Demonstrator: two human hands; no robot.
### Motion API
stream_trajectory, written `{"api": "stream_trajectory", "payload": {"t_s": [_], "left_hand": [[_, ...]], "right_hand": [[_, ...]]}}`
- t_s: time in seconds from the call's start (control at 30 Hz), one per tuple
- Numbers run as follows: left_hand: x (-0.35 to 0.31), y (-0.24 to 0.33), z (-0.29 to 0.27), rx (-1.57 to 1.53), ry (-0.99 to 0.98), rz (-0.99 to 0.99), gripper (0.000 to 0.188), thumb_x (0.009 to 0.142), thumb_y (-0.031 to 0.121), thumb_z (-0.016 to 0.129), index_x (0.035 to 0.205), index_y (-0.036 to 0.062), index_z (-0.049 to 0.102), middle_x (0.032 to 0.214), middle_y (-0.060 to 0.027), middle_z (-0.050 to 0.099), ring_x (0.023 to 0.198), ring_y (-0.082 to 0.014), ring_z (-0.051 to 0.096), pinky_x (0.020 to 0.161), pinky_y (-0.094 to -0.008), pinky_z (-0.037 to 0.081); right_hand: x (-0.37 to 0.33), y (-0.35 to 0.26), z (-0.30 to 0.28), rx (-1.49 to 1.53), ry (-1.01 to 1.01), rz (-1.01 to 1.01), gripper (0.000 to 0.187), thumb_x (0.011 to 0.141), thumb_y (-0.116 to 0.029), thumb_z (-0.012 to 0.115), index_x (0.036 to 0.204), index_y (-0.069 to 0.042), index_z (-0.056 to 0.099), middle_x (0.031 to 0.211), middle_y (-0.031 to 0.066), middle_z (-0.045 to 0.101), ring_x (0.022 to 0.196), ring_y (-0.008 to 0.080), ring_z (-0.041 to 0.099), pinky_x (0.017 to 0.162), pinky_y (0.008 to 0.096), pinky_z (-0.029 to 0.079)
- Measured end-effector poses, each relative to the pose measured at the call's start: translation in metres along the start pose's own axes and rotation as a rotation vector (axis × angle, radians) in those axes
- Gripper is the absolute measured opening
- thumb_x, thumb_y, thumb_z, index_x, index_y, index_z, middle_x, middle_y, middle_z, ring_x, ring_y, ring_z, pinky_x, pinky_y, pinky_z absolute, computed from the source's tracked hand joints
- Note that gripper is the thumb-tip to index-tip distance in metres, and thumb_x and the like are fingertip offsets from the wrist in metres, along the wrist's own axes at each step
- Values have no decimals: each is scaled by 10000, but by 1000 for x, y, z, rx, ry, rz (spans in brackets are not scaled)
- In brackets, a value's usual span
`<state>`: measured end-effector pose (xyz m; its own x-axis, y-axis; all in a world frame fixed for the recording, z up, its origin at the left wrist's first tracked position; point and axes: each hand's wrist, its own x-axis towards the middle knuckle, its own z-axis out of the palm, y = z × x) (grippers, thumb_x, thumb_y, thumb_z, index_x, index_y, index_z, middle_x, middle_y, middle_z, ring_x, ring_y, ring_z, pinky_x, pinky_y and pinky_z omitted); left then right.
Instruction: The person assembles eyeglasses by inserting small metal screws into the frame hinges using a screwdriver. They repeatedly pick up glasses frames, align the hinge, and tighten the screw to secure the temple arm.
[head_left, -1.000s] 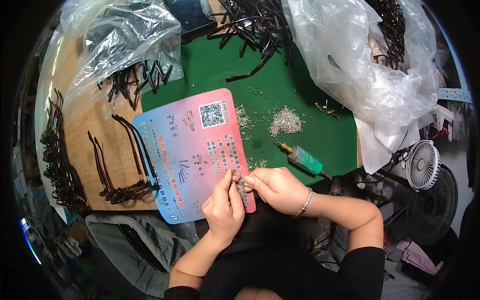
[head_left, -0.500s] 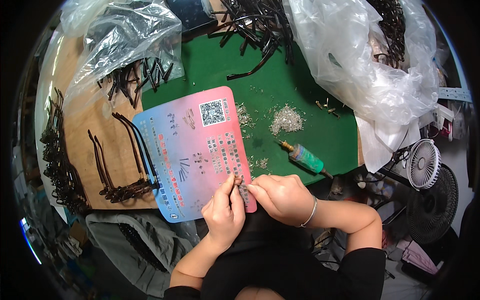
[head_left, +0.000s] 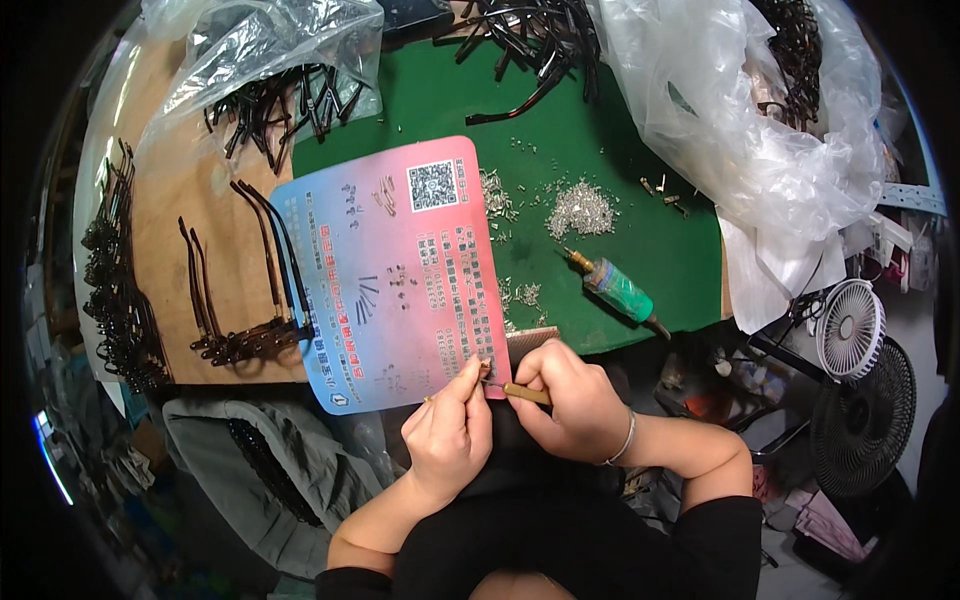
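Observation:
My left hand (head_left: pixel 448 428) is closed, pinching a small brown, shiny piece (head_left: pixel 485 370) at its fingertips; most of that piece is hidden. My right hand (head_left: pixel 578 405) grips a slim brass-coloured tool (head_left: pixel 527 394), whose thin dark tip reaches toward the brown piece. I cannot tell whether the tip touches it. Both hands are at the near right corner of a pink and blue printed mat (head_left: pixel 385 230). Small metal parts (head_left: pixel 368 297) lie in groups on this mat. Beyond my right hand, a green screwdriver-like power tool (head_left: pixel 617 290) with a brass nose rests on the green cloth.
A pile of tiny silvery parts (head_left: pixel 582 209) sits on the green cloth (head_left: pixel 660 140). Dark eyeglass frames (head_left: pixel 250 342) stand at the left, more (head_left: pixel 115 290) along the edge. Plastic bags (head_left: pixel 690 150) and loose temples (head_left: pixel 545 45) fill the far side. A white fan (head_left: pixel 850 330) stands right.
The brass-coloured tool now shows in my right hand, its tip toward the piece in my left hand. A brownish flat edge now shows behind my right hand. The whole view has shifted slightly.

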<state>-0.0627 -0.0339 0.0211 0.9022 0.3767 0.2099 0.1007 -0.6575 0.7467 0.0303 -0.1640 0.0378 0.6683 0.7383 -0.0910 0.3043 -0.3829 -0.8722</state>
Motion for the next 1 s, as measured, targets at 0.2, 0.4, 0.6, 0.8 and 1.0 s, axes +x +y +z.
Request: {"api": "stream_trajectory", "payload": {"t_s": [0.2, 0.4, 0.6, 0.8, 1.0], "left_hand": [[-7, 3, 3, -26, -32, 33, 247, 788, -96, 576, 1033, -65, 589, 862, -155, 676, 762, -226, 686, 670, -280, 547], [-14, 3, 2, -17, -47, 34, 273, 747, -77, 624, 1018, -50, 609, 804, -139, 669, 645, -224, 661, 605, -277, 527], [-16, 2, 3, -5, -52, 53, 288, 744, -75, 621, 1031, -49, 602, 801, -138, 668, 643, -230, 658, 598, -276, 525], [-17, 0, 4, -33, -89, 11, 267, 750, -71, 616, 1017, -50, 603, 798, -134, 669, 639, -226, 659, 595, -281, 525], [-15, -1, 2, -86, -127, 5, 248, 768, -62, 609, 1015, -51, 594, 811, -141, 671, 649, -228, 664, 609, -279, 530]], "right_hand": [[-14, 4, -1, 58, -77, 75, 240, 836, -233, 629, 891, -18, 539, 608, 90, 588, 570, 284, 623, 503, 361, 488], [-17, -7, -5, 109, -28, 180, 166, 878, -172, 565, 830, -16, 536, 619, 101, 583, 577, 267, 617, 525, 346, 487], [-25, 6, -2, 123, -204, 200, 222, 845, -169, 610, 922, -15, 469, 641, 119, 607, 571, 296, 616, 527, 375, 481], [-20, -4, -4, 107, -87, 245, 315, 829, -229, 640, 979, -16, 462, 635, 116, 607, 580, 290, 624, 529, 364, 482], [-30, 11, -1, 88, -139, 209, 343, 820, -234, 651, 1017, -32, 457, 670, 104, 608, 609, 300, 626, 524, 379, 489]]}}
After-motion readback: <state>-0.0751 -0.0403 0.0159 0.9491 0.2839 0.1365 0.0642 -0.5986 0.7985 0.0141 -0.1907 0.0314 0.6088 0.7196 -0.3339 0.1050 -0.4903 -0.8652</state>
